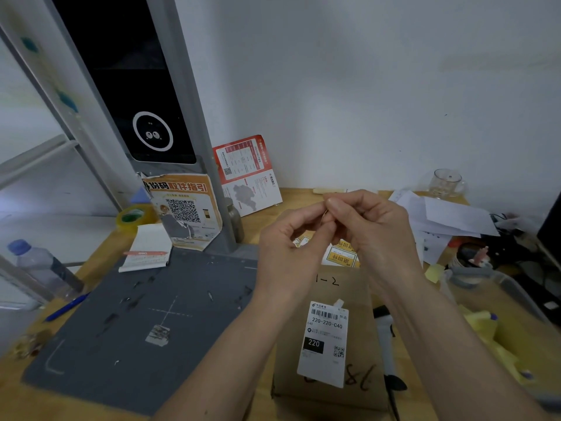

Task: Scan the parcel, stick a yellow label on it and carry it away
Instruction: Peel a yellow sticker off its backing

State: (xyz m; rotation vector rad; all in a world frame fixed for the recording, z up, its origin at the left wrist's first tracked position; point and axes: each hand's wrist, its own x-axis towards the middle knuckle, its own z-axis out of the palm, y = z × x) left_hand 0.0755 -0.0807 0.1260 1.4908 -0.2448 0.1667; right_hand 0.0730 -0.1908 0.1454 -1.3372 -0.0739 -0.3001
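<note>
Below pinching hands (331,235), flat brown cardboard parcel (326,387), matte.

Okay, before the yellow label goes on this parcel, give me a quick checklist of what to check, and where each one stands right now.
1. Parcel lies flat on the desk, below both hands: ok.
2. Bare cardboard free beside the white shipping label: ok.
3. Left hand and right hand pinch something small together: ok.
4. Yellow label peeled off its backing: cannot tell, fingers hide it.
5. Spare yellow labels lie behind the parcel: ok.
6. Parcel already scanned: cannot tell.
</note>
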